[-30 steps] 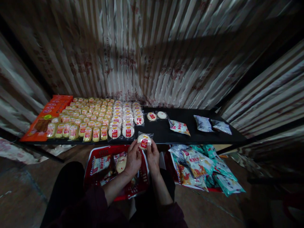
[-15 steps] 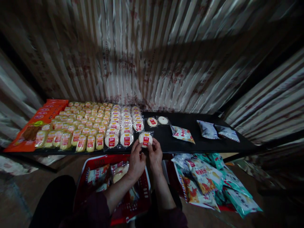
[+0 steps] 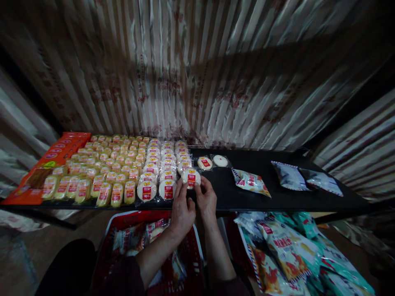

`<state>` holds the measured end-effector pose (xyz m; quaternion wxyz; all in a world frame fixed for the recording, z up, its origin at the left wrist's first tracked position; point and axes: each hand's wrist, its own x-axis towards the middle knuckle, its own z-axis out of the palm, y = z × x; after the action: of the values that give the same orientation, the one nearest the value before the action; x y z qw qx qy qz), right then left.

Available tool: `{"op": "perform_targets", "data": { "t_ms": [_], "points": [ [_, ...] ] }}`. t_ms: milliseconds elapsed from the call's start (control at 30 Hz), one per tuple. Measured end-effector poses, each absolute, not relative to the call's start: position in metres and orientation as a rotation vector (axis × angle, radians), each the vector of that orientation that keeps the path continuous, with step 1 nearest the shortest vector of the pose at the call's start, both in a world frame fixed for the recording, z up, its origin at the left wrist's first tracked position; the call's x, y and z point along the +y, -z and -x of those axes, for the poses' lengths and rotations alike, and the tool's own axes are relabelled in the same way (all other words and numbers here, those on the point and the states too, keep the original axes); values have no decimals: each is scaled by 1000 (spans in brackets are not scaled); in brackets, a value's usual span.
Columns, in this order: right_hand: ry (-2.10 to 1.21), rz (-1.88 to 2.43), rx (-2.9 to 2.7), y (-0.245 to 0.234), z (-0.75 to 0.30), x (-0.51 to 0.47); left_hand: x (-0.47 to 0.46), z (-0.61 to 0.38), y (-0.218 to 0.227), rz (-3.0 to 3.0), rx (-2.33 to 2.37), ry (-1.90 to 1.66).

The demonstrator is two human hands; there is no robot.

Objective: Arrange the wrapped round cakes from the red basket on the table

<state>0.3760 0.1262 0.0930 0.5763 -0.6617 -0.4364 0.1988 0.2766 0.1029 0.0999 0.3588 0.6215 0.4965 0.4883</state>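
Observation:
Both my hands pinch one wrapped round bun (image 3: 191, 178) with a red label and hold it down on the black shelf (image 3: 277, 197), at the front of the right-hand row of the same buns (image 3: 166, 164). My left hand (image 3: 182, 209) grips its near left edge. My right hand (image 3: 206, 199) grips its near right edge. Left of those rows lie several rows of smaller yellow wrapped cakes (image 3: 105, 172).
Orange flat packs (image 3: 46, 164) lie at the shelf's left end. Two loose buns (image 3: 212, 162), a colourful snack bag (image 3: 250, 181) and two silvery bags (image 3: 305, 177) lie to the right. Below the shelf are a red basket (image 3: 185, 255) of packs and a heap of green and red bags (image 3: 293, 255). Striped curtains hang behind.
My two hands carried the bun up from the shelf's front edge and forward onto the shelf, against the right-hand row. The view has shifted slightly forward.

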Motion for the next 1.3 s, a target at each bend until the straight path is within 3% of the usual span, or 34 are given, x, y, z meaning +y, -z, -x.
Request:
{"op": "perform_targets", "data": {
  "t_ms": [600, 1300],
  "points": [
    [-455, 1715, -1183, -85, -389, 145, 110, -296, -100, -1630, 1418, -1138],
    [-239, 1868, -1353, -76, -384, 145, 111, -296, -69, -1762, 1316, -1090]
  ]
}}
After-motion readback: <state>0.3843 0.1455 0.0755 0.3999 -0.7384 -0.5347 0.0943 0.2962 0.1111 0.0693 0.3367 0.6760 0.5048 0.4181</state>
